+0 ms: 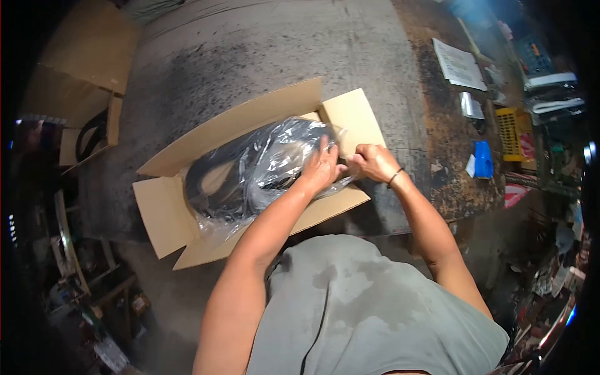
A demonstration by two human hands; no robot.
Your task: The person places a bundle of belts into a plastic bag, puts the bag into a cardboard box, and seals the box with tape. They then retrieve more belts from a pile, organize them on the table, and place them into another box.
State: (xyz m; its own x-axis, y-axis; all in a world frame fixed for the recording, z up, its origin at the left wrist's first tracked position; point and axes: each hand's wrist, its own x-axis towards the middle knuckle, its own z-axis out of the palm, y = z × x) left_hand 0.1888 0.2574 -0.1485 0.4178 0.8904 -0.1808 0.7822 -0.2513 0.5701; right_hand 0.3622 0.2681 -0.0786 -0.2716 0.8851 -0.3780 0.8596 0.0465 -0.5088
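An open cardboard box (pixel 161 203) lies on the worktable with its flaps folded outward. Inside it is a clear plastic bag (pixel 280 164) around a black, looped part (pixel 215 154) whose exact kind I cannot make out. My left hand (pixel 321 167) rests on the bag near the box's right end, fingers spread and pressing on the plastic. Beside it, at the right flap, my right hand (pixel 374 164) is closed, with a gathered edge of the clear plastic pinched in its fingers.
Another open carton (pixel 114 122) with a black curved part stands at the left. On the table's right side are paper sheets (pixel 459 64), a blue item (pixel 482 159) and a yellow basket (pixel 511 134). The table's near edge runs just in front of my body.
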